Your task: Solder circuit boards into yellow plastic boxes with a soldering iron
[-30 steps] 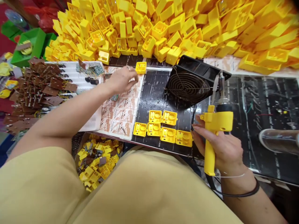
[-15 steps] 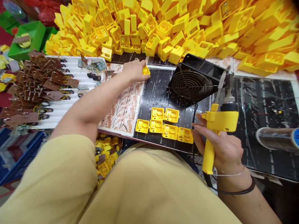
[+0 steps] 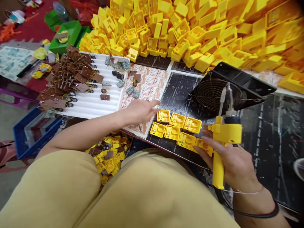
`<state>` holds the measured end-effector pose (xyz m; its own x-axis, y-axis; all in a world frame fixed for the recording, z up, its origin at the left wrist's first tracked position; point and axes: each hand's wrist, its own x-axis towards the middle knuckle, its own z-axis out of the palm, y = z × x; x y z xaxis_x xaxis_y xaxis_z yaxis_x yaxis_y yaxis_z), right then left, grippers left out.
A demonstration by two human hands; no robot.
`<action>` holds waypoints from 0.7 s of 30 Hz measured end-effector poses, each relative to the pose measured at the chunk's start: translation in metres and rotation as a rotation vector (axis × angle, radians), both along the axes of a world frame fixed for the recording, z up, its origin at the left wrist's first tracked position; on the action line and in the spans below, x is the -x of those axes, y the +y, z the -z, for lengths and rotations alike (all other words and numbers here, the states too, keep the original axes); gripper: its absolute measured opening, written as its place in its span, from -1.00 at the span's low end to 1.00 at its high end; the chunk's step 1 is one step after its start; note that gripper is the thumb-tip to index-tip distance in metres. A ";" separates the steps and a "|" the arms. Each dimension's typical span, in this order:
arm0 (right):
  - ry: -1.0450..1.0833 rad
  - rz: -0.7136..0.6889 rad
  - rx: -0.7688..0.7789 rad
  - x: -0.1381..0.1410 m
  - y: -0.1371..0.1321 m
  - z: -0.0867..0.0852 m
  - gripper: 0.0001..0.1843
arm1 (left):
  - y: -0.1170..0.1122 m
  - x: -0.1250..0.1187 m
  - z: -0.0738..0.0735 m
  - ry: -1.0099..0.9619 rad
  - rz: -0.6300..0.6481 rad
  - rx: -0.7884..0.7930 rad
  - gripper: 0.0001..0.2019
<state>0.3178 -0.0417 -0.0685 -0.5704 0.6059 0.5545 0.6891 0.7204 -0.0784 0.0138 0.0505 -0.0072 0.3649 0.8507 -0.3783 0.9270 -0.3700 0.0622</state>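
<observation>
My left hand [image 3: 143, 110] is stretched over the worktop with its fingers apart, holding nothing. Its fingertips are beside the yellow plastic case [image 3: 163, 116] at the left end of the back row. Two staggered rows of such open cases lie together, with small metal parts and a round grille showing inside; another yellow case [image 3: 186, 141] lies in the front row. My right hand [image 3: 234, 161] grips a yellow soldering gun [image 3: 225, 133] upright, its metal tip and a thin feed tube pointing up. The gun hand's fingers partly cover the front row's right end.
A black fan [image 3: 213, 90] stands behind the cases. Yellow cases [image 3: 163, 28] are heaped along the back. To the left, brown circuit boards [image 3: 64, 74] with wires pile on a white ribbed sheet [image 3: 95, 107]. A blue crate [image 3: 20, 136] and more yellow cases [image 3: 111, 161] sit lower down.
My left hand has come nearer from the back of the worktop and let go of a yellow case, now in the back row. The view has swung left; my right hand still holds the gun.
</observation>
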 end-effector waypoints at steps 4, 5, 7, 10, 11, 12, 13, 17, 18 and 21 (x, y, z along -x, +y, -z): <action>-0.038 0.103 -0.055 -0.005 -0.006 0.001 0.03 | 0.042 0.053 -0.013 0.054 -0.133 -0.296 -0.62; -0.037 0.119 -0.071 -0.005 -0.007 0.001 0.03 | 0.052 0.063 -0.015 0.060 -0.127 -0.308 -0.62; -0.036 0.131 -0.096 -0.003 -0.007 -0.001 0.03 | 0.066 0.075 -0.016 0.077 -0.050 -0.259 -0.55; -0.047 0.122 -0.105 0.005 -0.004 -0.004 0.05 | 0.078 0.074 -0.009 0.129 0.139 -0.148 -0.54; -0.053 0.123 -0.116 0.007 -0.003 -0.006 0.06 | 0.081 0.072 -0.006 0.145 0.181 -0.123 -0.61; -0.057 0.130 -0.133 0.009 -0.003 -0.007 0.06 | 0.084 0.070 -0.004 0.157 0.201 -0.100 -0.70; -0.066 0.132 -0.142 0.011 -0.003 -0.009 0.07 | 0.087 0.070 -0.003 0.155 0.199 -0.077 -0.79; -0.028 0.097 -0.120 0.018 -0.002 -0.015 0.03 | 0.091 0.071 -0.008 -0.132 -0.020 -0.011 -0.82; 0.010 0.079 -0.077 0.022 -0.001 -0.017 -0.01 | 0.088 0.071 -0.009 -0.251 -0.092 0.001 -0.80; 0.099 0.051 0.073 0.042 0.009 -0.023 -0.32 | 0.068 0.059 -0.006 -0.512 -0.217 0.088 -0.80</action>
